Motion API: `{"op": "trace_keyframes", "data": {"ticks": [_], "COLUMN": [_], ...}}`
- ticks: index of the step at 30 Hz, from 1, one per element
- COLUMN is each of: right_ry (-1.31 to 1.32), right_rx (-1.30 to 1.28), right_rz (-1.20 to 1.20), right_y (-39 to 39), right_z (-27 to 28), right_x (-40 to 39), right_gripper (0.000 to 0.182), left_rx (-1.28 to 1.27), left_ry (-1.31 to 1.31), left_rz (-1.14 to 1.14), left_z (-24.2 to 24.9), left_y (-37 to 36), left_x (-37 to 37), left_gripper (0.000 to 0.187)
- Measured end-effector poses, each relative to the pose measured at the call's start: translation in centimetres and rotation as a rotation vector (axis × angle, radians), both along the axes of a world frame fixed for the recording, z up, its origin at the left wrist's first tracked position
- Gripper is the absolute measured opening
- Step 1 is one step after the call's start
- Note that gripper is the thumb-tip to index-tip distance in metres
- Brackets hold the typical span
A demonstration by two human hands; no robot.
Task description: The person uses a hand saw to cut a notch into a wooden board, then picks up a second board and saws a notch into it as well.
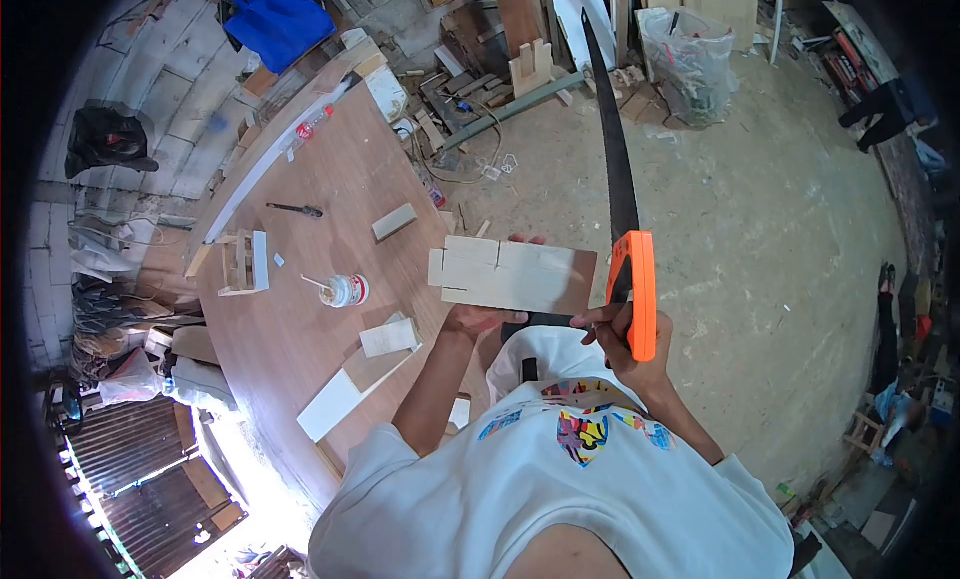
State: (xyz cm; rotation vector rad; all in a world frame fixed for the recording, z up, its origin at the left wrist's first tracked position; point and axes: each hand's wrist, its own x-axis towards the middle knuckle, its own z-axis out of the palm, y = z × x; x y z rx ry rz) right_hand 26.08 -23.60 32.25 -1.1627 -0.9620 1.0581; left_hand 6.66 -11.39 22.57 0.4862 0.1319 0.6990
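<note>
My left hand (478,320) grips a flat wooden board (520,275) in front of my lap, thumb along the near edge and fingertips showing past the far edge. Dark pencil-like lines or narrow cuts mark the board near its left end and upper edge. In my right hand (632,347) is a handsaw (622,169), held by its orange handle with the long dark blade pointing up and away from me. The saw stands just right of the board, and my right fingers reach close to the board's lower right corner.
On the wooden table (340,209) to the left are a white jar (345,290) with a stick in it, a screwdriver-like tool (295,209), a small wooden frame (245,263) and several wood pieces. A plastic bag-lined bin (686,64) and scrap wood stand at the back.
</note>
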Motion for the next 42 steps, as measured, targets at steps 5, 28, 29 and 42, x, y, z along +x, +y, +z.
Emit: {"op": "trace_keyframes", "data": {"ticks": [5, 28, 29, 42], "right_ry": [0.005, -0.113, -0.109, -0.085], "right_rx": [-0.014, -0.035, -0.042, -0.064], "right_rz": [-0.005, -0.071, -0.072, -0.093], "right_y": [-0.2, 0.2, 0.2, 0.5], "right_z": [-0.3, -1.4, -1.4, -0.9], "right_x": [0.0, 0.2, 0.1, -0.6], "right_gripper": [0.027, 0.018, 0.017, 0.018], "left_rx": [0.143, 0.117, 0.115, 0.106], "left_ry": [0.12, 0.03, 0.03, 0.024], "left_rz": [0.047, 0.241, 0.241, 0.215], "left_z": [-0.4, -0.2, -0.3, -1.0], "left_y": [0.1, -1.4, -1.3, -0.7], "left_x": [0.0, 2.9, 2.9, 2.5], "left_gripper": [0.105, 0.101, 0.101, 0.103]}}
